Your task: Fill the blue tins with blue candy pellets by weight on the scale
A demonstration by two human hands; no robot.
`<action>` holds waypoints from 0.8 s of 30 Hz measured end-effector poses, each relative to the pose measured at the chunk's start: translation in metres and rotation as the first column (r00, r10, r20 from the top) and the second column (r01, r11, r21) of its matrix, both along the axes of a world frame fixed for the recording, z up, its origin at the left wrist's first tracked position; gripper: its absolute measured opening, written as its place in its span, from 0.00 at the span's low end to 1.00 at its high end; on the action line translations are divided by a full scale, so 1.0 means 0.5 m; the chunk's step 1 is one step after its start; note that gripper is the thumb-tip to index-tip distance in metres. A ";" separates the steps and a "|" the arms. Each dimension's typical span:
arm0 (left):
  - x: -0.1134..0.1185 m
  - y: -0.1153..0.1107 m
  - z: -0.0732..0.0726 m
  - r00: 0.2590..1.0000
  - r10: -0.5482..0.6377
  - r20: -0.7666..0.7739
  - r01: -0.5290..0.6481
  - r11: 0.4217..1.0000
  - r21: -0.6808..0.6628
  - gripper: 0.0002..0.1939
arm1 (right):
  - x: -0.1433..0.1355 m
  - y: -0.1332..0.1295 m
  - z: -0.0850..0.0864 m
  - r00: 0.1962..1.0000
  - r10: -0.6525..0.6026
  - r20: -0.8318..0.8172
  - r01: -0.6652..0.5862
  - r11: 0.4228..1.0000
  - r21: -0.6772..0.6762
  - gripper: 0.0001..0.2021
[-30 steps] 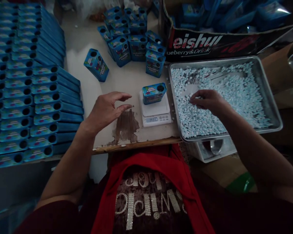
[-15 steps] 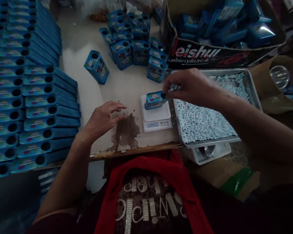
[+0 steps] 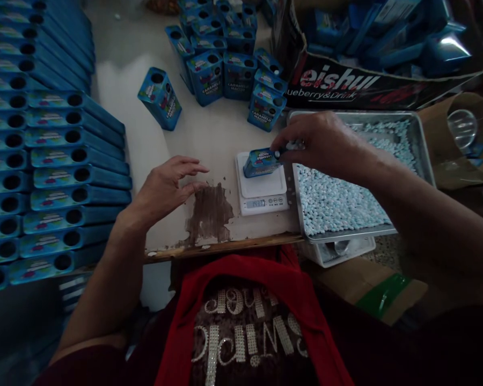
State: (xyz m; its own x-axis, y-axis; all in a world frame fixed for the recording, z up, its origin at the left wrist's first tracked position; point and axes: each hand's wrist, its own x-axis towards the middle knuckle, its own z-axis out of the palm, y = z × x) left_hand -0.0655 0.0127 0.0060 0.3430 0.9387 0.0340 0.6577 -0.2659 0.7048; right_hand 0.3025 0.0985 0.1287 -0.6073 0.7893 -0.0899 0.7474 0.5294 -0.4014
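A small blue candy box (image 3: 261,162) with a round hole in its top stands on a white digital scale (image 3: 261,187). My right hand (image 3: 309,139) is closed around some small pale candies (image 3: 294,145), its fingertips at the box's hole. Beside and beneath that forearm lies a metal tray (image 3: 356,236), spread with many pale blue and white candies (image 3: 338,206). To the left of the scale, my left hand (image 3: 167,185) hovers over the table with fingers apart, holding nothing.
Stacked blue boxes (image 3: 80,174) fill the left side. Several upright boxes (image 3: 205,78) stand at the back, and a single box (image 3: 161,99) leans apart from them. A black carton (image 3: 342,88) full of blue boxes sits behind the tray. The table's worn wooden edge (image 3: 225,245) runs in front.
The view has shifted slightly. My right hand stays at the box's hole, with fewer candies showing in its fingers. My left hand keeps nearly the same pose.
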 end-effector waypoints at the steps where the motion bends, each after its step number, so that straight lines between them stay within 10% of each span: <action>1: 0.001 0.001 0.002 1.000 0.002 -0.002 -0.002 1.000 -0.003 0.24 | -0.001 0.000 0.001 1.000 -0.012 -0.010 0.012 1.000 -0.014 0.14; 24: 0.026 -0.005 0.044 0.998 0.051 -0.023 -0.052 0.997 -0.053 0.33 | -0.023 -0.008 0.055 0.957 -0.257 -0.134 0.230 0.955 -0.188 0.08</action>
